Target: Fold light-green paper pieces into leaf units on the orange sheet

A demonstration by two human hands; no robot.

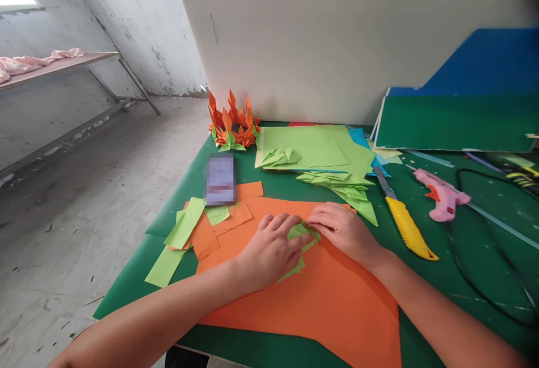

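A small piece of folded light green paper (pixel 304 244) lies on a large orange paper sheet (pixel 303 306). My left hand (pixel 273 244) is over its left side, fingers bent and holding it down against the sheet. At its far right corner, my right hand (pixel 337 228) pinches the green paper between thumb and fingertips. Both hands partly cover the piece, so its full shape is hidden. A second jagged green part (pixel 297 270) shows below my left thumb; whether it belongs to the same piece I cannot tell.
Green and orange paper strips (pixel 185 225) lie left, beside a blurred phone (pixel 221 180). Behind are an orange folded-paper crown (pixel 232 124), green sheets (pixel 315 143) and folded green pieces (pixel 349 185). To the right lie a yellow-handled cutter (pixel 408 225) and a pink glue gun (pixel 442 191) with black cable.
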